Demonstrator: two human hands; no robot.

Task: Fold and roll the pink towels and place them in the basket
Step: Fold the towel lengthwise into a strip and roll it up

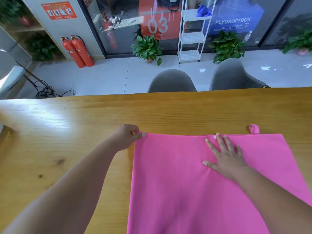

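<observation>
A pink towel lies spread flat on the wooden table, reaching from mid-table to the near edge. A small hanging loop sticks out at its far right corner. My left hand pinches the towel's far left corner between thumb and finger. My right hand lies flat on the towel near its far edge, fingers spread and straight. A small white snap sits by my right fingertips. No basket is in view.
Two grey chairs stand tucked at the table's far side. Beyond them are a white shelf rack, potted plants and two red fire extinguishers. The table's left half shows bare wood.
</observation>
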